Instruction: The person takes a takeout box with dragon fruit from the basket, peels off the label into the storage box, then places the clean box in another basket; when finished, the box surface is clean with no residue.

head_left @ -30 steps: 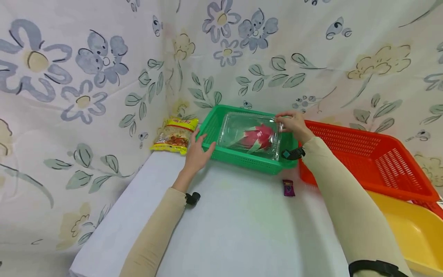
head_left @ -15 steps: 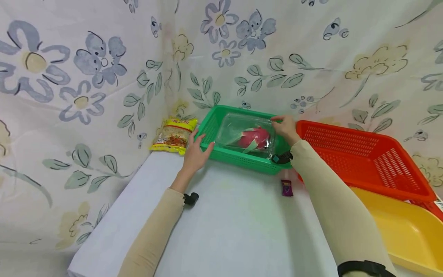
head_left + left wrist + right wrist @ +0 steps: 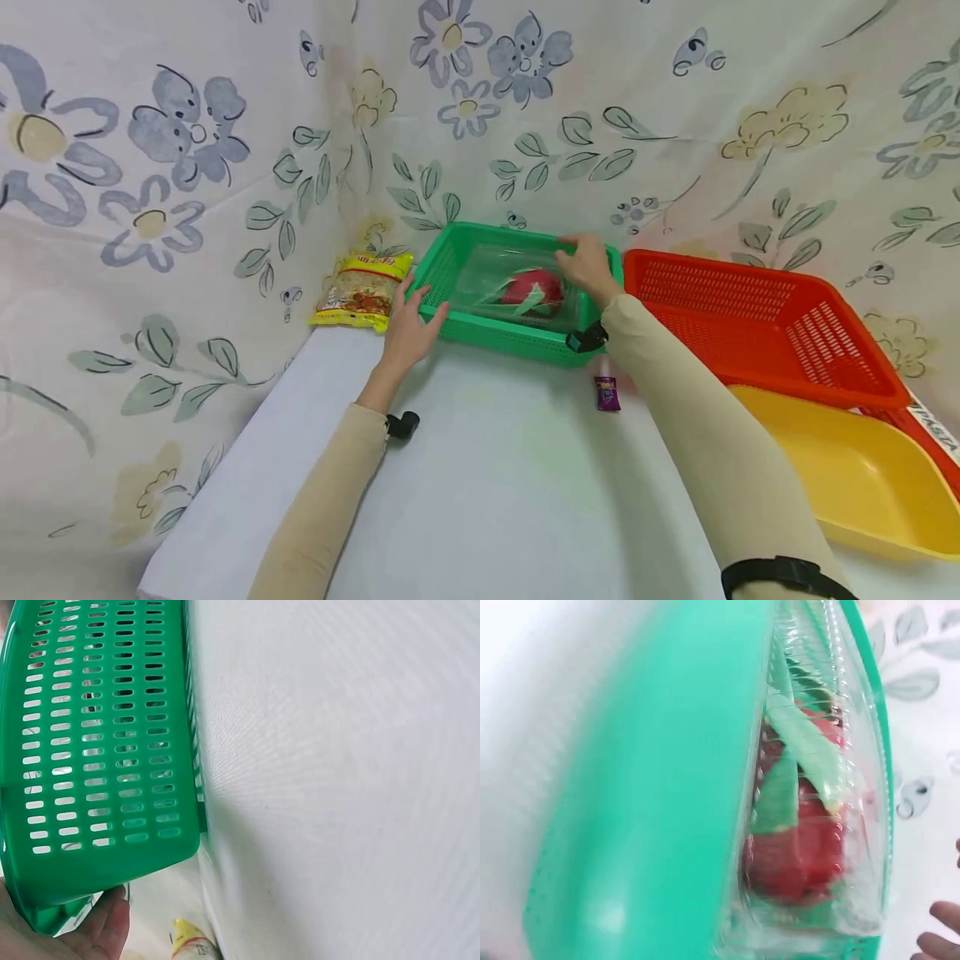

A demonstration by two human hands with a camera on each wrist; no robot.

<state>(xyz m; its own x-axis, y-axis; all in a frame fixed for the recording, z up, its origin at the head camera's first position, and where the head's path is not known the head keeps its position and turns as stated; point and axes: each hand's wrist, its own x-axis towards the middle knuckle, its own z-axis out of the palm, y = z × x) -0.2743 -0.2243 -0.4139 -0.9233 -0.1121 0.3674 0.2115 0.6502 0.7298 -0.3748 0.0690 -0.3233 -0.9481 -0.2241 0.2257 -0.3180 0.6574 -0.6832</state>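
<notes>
A clear plastic lidded box lies inside a green basket, with a red dragon fruit with green scales showing in it. My right hand is over the basket's right end. In the right wrist view, the fingertips stand apart from the box, with a gap between them. At the basket's left front corner, my left hand has its fingers spread against the outside. The left wrist view shows its fingers just under the corner of the rim.
A yellow food packet leans left of the basket. On the right are an orange-red basket and a yellow tray. A small purple packet lies on the white table. Floral cloth hangs behind.
The box has come down into the green basket. My right hand, earlier holding its right edge, has moved left and let go. My left hand stays at the basket's corner; the head view has shifted slightly.
</notes>
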